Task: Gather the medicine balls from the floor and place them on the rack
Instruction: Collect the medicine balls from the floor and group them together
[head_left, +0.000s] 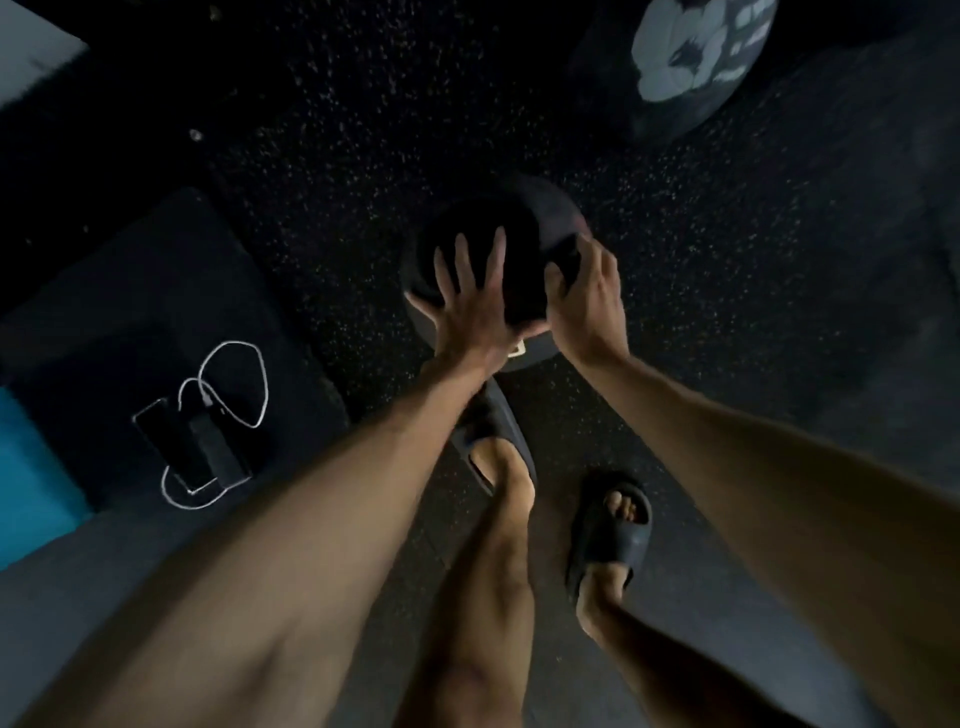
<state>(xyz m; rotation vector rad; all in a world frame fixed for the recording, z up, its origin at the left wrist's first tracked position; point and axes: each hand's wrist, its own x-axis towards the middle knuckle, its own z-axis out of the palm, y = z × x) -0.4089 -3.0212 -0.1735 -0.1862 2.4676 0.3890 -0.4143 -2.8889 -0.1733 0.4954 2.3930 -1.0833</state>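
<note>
Head view: open speckled floor rings the black ball, centre; phone near left. Left hand lies flat on it, fingers spread; right hand grips its right side.

The black medicine ball, matte and round, sits between the 2 hands. The left hand lies flat on its near face with fingers spread, and the right hand curls over its right edge. A greyish round shape just behind it is too dim to identify. The printed medicine ball, dark with a pale flower-like mark, lies on the floor, well beyond the right hand.
</note>
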